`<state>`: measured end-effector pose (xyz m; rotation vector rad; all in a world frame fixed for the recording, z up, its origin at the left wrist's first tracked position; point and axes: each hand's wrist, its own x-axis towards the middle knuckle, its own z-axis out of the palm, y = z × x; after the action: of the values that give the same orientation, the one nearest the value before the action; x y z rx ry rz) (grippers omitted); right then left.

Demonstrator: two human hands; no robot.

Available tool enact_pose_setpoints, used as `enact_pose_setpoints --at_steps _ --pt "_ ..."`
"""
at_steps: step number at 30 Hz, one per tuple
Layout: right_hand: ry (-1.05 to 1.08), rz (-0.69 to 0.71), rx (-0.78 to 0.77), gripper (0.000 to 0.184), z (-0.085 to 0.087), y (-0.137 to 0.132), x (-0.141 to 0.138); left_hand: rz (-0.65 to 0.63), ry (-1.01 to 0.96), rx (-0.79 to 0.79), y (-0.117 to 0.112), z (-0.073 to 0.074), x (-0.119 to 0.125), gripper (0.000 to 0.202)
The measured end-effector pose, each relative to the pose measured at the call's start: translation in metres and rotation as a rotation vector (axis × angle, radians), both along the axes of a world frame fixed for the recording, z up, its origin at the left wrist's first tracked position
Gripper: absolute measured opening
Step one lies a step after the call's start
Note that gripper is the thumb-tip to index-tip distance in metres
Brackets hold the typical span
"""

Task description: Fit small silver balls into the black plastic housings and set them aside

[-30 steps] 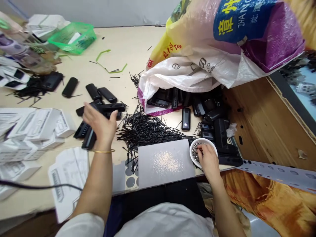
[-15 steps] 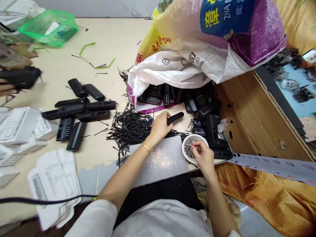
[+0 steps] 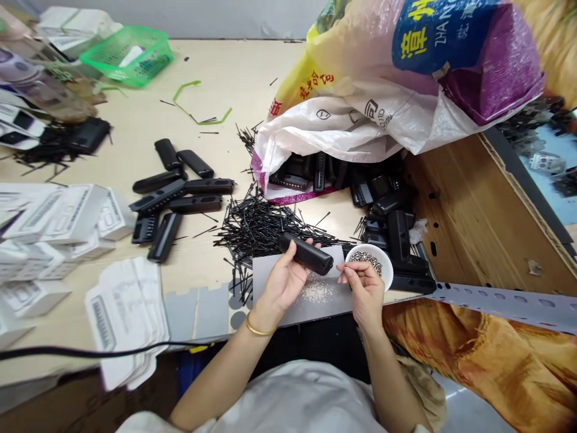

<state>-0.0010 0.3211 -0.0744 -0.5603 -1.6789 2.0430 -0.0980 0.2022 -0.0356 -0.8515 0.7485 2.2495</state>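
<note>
My left hand (image 3: 286,278), palm up, is wrapped around a long black plastic casing (image 3: 306,254) with rounded ends. One end of it points right, and a small hole shows there. Close to that end, my right hand (image 3: 366,290) pinches a tiny metal piece between thumb and forefinger; its exact kind is too small to make out. Behind those fingers stands a white bowl (image 3: 387,278) holding many small shiny metal pieces. Beneath both hands lies a grey sheet (image 3: 265,270) with pale, small grains (image 3: 318,293) scattered on it.
Thin black sticks (image 3: 252,225) are heaped behind the sheet. More black casings (image 3: 164,195) lie left, and others spill from a printed sack (image 3: 338,129) at the back. White boxes (image 3: 74,210), flat white cards (image 3: 128,313) and a green basket (image 3: 135,63) occupy the left. A wooden panel (image 3: 487,210) borders the right.
My left hand has drawn the black casing nearer and turned palm up under it. My right hand has come out of the bowl and moved left to the casing's end.
</note>
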Motion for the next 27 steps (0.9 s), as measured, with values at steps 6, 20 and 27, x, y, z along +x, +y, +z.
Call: enact_pose_setpoints --at_steps 6,20,27 --pt "0.122 -0.143 0.297 0.009 0.001 -0.02 -0.003 0.012 -0.089 0.052 0.001 0.005 0.008 0.026" --pt "0.098 -0.201 0.456 0.015 -0.002 -0.03 -0.008 0.094 -0.078 0.01 0.004 0.001 0.019 0.025" --pt "0.11 -0.095 0.519 0.012 -0.007 -0.031 0.0 0.068 0.387 -0.106 -0.019 0.005 0.021 0.032"
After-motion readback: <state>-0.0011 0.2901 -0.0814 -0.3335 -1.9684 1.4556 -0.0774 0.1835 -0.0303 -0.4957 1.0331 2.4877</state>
